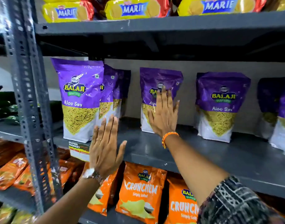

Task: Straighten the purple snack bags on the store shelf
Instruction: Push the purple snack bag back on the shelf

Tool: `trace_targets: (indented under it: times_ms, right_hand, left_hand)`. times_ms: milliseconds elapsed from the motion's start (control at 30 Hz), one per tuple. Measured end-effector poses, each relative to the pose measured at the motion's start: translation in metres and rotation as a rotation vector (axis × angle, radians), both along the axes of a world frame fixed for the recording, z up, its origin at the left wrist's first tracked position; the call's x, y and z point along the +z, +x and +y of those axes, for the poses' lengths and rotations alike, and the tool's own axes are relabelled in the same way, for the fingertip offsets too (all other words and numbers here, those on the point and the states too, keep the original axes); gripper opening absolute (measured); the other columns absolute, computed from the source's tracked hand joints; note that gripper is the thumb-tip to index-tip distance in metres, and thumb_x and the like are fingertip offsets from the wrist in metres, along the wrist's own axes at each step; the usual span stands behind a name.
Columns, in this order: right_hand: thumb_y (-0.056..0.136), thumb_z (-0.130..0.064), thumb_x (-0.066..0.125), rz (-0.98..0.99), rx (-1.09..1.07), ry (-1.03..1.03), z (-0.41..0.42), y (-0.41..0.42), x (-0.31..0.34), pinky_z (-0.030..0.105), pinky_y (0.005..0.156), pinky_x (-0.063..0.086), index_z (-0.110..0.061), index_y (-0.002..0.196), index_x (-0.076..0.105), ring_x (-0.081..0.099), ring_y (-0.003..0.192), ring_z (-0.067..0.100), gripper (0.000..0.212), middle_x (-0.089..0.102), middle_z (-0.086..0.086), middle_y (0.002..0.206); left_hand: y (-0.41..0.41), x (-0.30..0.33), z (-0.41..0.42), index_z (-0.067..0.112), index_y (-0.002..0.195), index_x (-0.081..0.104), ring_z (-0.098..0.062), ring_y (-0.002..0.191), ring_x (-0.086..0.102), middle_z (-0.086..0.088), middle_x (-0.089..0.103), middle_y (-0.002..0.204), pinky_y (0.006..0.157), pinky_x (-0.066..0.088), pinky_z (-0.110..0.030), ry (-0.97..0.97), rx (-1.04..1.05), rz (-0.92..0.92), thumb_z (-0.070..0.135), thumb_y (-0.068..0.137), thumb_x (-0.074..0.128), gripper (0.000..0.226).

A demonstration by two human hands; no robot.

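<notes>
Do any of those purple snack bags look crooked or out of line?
Yes. The leftmost stack sits nearer the shelf edge than the other purple bags, and the bags behind it fan out to the right instead of lining up. The second bag, under the right hand, stands further back. Nothing looks torn or spilled.

Silver wristwatch [92,173], orange bracelet [169,137], patterned sleeve [235,202]

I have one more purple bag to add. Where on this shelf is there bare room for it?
Bare shelf shows between the bag under the right hand and the third Aloo Sev bag, and along the front edge. A narrower gap lies between the left cluster and the second bag, where the left hand reaches. The left cluster is crowded, bags overlapping.
</notes>
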State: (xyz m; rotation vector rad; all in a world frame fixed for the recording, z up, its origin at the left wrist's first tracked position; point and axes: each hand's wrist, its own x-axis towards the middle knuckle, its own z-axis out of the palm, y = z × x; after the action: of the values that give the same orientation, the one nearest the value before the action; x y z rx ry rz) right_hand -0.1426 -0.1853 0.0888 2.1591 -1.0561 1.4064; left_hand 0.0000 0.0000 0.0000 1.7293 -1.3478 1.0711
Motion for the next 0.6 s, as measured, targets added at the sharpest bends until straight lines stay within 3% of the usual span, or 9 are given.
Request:
trace_targets:
  times_ms: [100,233,367,433,600]
  right_hand:
    - [0.092,-0.054,0.055,0.096,-0.084,0.055,0.001,0.023,-0.005,0.075,0.112,0.032,-0.017,0.163,0.018,0.018,0.156,0.03,0.088,0.015,0.006,0.173]
    - [0.089,-0.061,0.057,0.184,-0.199,0.116,-0.006,0.043,-0.009,0.074,0.103,0.038,-0.023,0.161,0.025,0.022,0.154,0.035,0.088,0.016,0.005,0.173]
    - [0.09,-0.063,0.059,0.217,-0.251,0.165,-0.012,0.049,-0.01,0.073,0.101,0.043,-0.028,0.162,0.022,0.017,0.156,0.036,0.088,0.014,0.007,0.173]
    - [0.091,-0.061,0.06,0.224,-0.271,0.175,-0.013,0.049,-0.009,0.072,0.102,0.044,-0.028,0.163,0.019,0.014,0.157,0.037,0.09,0.012,0.008,0.173]
    - [0.092,-0.054,0.065,0.246,-0.308,0.196,-0.009,0.053,-0.007,0.064,0.105,0.048,-0.028,0.163,0.018,0.015,0.155,0.039,0.09,0.014,0.009,0.172]
  left_hand:
    - [0.011,-0.021,0.004,0.008,0.162,0.029,-0.024,0.159,0.014,-0.01,0.028,0.169,0.13,0.008,-0.042,0.065,-0.023,-0.028,0.045,0.1,0.041,0.074]
    - [0.018,-0.037,0.001,0.008,0.155,0.045,-0.029,0.153,0.034,-0.008,0.042,0.162,0.126,0.021,-0.045,0.126,-0.134,-0.005,0.043,0.1,0.041,0.065]
    - [0.024,-0.043,-0.004,0.009,0.133,0.065,-0.035,0.123,0.059,-0.01,0.064,0.139,0.107,0.037,-0.045,0.087,-0.167,-0.012,0.048,0.101,0.039,0.056]
    - [0.026,-0.044,-0.008,0.01,0.122,0.068,-0.036,0.11,0.062,-0.009,0.067,0.127,0.097,0.039,-0.045,0.059,-0.178,-0.025,0.051,0.103,0.034,0.057]
    - [0.03,-0.052,-0.018,0.01,0.116,0.067,-0.032,0.1,0.056,-0.01,0.068,0.116,0.092,0.037,-0.044,-0.041,-0.136,-0.087,0.052,0.104,0.032,0.055]
